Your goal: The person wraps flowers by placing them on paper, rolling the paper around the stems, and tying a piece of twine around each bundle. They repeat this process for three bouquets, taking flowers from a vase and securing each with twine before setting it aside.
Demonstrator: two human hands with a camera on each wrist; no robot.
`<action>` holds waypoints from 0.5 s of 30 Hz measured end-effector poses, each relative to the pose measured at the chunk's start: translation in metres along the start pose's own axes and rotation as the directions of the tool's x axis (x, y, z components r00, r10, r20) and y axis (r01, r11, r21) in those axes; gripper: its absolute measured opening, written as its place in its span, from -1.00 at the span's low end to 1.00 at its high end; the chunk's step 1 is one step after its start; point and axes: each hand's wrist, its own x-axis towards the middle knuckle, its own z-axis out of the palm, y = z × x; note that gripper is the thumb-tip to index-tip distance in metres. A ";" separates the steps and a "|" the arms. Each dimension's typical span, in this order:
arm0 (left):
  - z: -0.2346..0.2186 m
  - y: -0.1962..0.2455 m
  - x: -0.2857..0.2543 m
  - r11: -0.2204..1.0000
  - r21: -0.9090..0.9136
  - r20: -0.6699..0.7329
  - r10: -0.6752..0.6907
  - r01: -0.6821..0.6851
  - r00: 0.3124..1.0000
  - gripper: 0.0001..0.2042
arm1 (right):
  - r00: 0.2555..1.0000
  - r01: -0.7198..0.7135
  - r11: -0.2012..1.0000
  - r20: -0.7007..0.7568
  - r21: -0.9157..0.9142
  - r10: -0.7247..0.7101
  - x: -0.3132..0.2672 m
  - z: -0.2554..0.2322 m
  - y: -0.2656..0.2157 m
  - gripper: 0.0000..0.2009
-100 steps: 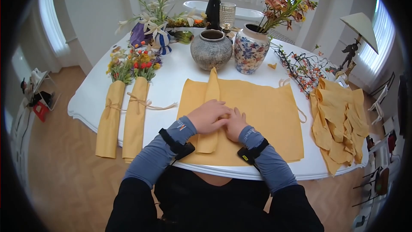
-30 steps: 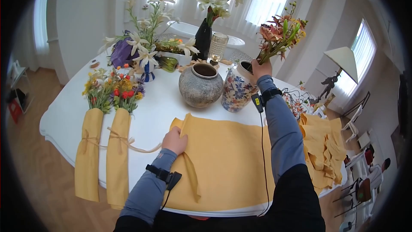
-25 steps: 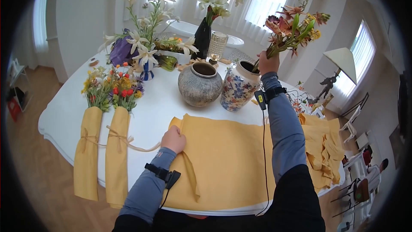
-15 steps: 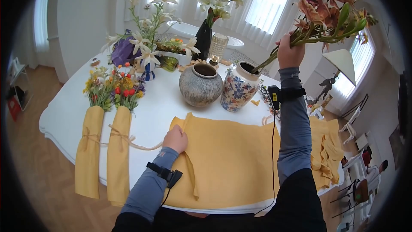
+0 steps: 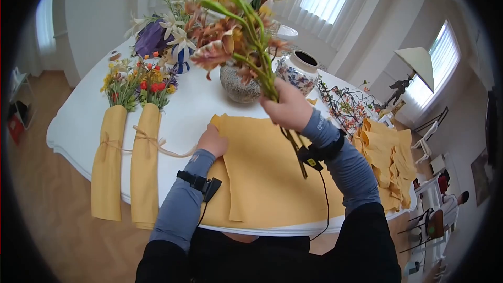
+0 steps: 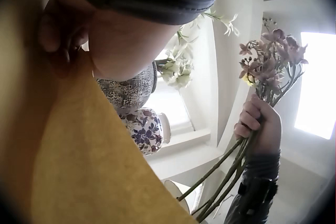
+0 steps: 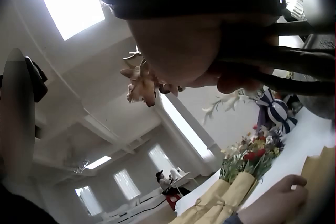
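My right hand grips a bunch of flowers by its green stems, holding it above the table with the dusky pink and yellow blooms leaning left. The stem ends hang below the fist, over a yellow wrapping sheet spread at the front of the table. At the sheet's left side, my left hand holds its folded edge, and in the left wrist view the fingers curl at that sheet edge. Behind the raised flowers stand a blue-and-rust floral vase with nothing in its mouth and a round grey vase, partly hidden.
Two wrapped bouquets tied with ribbon lie at the left. A crumpled pile of yellow sheets sits at the right, below berry branches and a figure lamp. White lilies stand at the back left.
My right hand has drawn the flowers up out of the floral vase, swung them right, then brought them left and nearer, over the sheet. My left hand stays at the sheet's left edge.
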 end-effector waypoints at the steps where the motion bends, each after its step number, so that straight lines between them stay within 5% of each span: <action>1: 0.003 -0.003 0.003 1.000 -0.008 -0.009 0.005 -0.005 1.000 -0.59 | 0.987 -0.137 0.980 0.108 0.142 0.122 -0.007 0.015 0.002 -0.81; 5: 0.008 -0.012 0.012 1.000 0.007 -0.008 0.019 -0.019 1.000 -0.62 | 0.851 -0.435 0.883 0.400 0.175 0.340 -0.015 0.055 0.033 -0.73; 12: -0.006 -0.003 0.005 0.993 0.111 0.134 -0.045 0.030 0.990 -0.57 | 0.827 -0.486 0.848 0.426 0.212 0.367 -0.011 0.107 0.069 -0.57; 15: -0.012 -0.003 -0.002 0.963 0.248 0.094 0.079 -0.100 0.992 -0.54 | 0.830 -0.490 0.829 0.436 0.269 0.349 -0.015 0.117 0.064 -0.58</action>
